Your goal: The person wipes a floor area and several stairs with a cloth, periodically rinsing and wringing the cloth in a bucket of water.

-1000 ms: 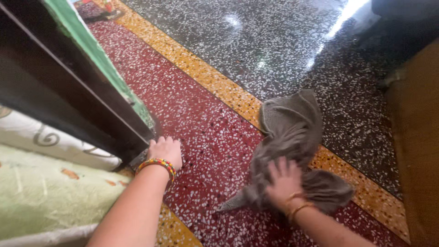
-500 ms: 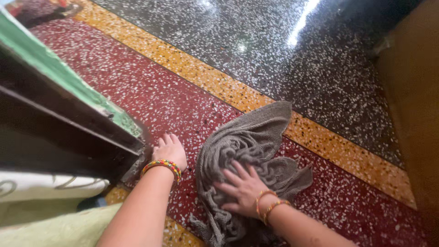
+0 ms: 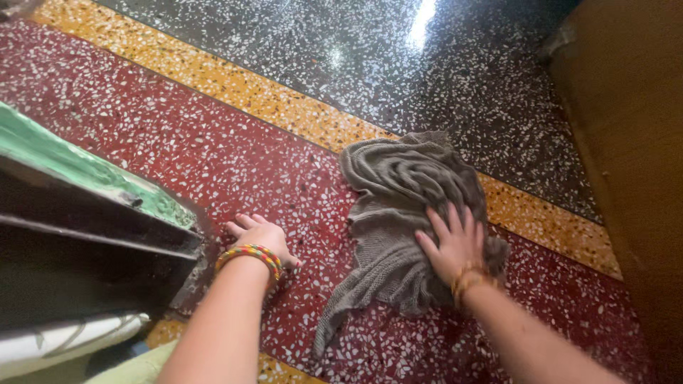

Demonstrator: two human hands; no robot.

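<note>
Terrazzo floor [image 3: 213, 149] runs in three bands: red, one yellow stripe, then black. One grey rag [image 3: 405, 213] lies bunched across the red band and the stripe. The right hand [image 3: 455, 245] presses flat on the rag, fingers spread, clasping nothing. Left of the rag, the left hand [image 3: 260, 235] rests open on red, beside one green-edged dark door [image 3: 107, 213].

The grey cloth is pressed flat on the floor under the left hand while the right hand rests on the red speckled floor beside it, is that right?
Not quite: the hands are swapped. The head view shows the right hand pressing down on the grey cloth, while the left hand rests palm-down on the red speckled floor beside it.
</note>
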